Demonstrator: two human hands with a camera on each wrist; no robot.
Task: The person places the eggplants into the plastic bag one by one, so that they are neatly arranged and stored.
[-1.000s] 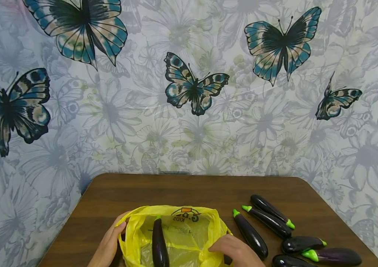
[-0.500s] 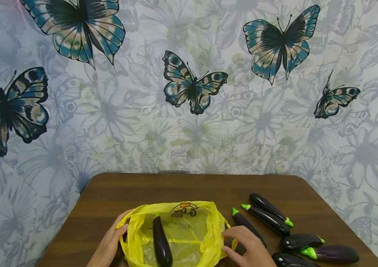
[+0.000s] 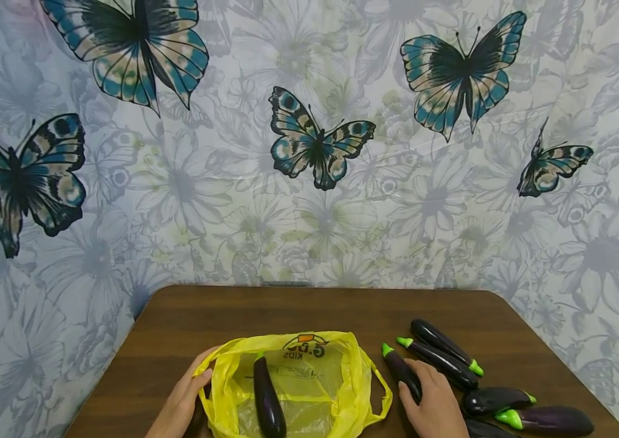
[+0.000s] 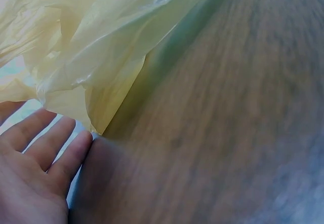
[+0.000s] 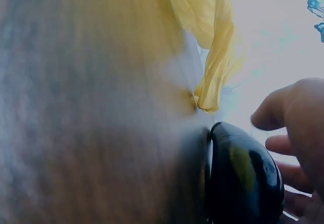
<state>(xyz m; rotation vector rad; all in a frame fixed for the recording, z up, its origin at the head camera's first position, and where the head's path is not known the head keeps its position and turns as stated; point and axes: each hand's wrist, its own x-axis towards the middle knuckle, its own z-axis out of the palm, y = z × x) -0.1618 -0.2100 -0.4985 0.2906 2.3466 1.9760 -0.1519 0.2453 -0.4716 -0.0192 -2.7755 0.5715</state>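
Observation:
A yellow plastic bag [image 3: 356,389] stands with its mouth open, and one dark eggplant [image 3: 268,398] lies inside it. My left hand [image 3: 180,395] holds the bag's left rim, thumb in front and fingertips behind the plastic. In the left wrist view its fingers [image 4: 43,138] look fairly straight against the bag, and the thumb is out of sight. To the right of the bag my right hand [image 3: 432,395] grips another eggplant [image 3: 399,367], thumb on its left side and fingers on its right. The right wrist view shows a glossy eggplant end [image 5: 245,178] below the thumb.
Several more eggplants lie on the table's right side, among them a far one [image 3: 443,344] and a purplish one [image 3: 550,420]. The bag's handle loop [image 3: 383,398] sticks out toward the right hand. Behind the wooden table [image 3: 287,310] hangs a butterfly-patterned wall covering [image 3: 222,231].
My right hand has left the bag's right side, moved right and taken hold of an eggplant. The right handle loop now hangs free. My left hand stays at the bag.

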